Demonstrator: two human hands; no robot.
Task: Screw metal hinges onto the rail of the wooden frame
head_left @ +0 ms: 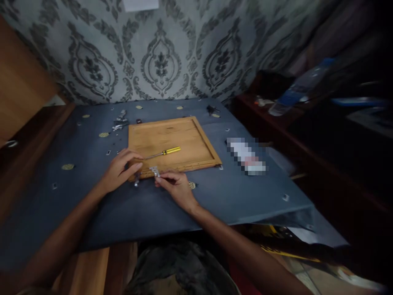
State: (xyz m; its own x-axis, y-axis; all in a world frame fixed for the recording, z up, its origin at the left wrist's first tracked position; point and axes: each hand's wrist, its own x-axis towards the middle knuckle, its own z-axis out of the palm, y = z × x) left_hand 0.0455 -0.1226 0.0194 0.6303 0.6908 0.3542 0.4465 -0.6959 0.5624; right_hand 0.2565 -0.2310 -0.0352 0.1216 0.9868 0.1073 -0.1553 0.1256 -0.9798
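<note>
Silver fitting (154, 170) pinched in the fingers of the right hand (176, 187), at the near side of the wooden panel (162, 138), towards the near edge of the surface (147, 213). Left hand (122, 169) at the panel's near-left corner, thumb and fingers apart. Yellow-handled screwdriver (171, 151) on the panel; metal parts (120, 120) towards the surface's far-left corner.

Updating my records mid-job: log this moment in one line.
left grip: at near-left corner of wooden panel | right grip: pinching metal fitting | on panel: yellow-handled screwdriver | on tablecloth: loose metal parts
</note>
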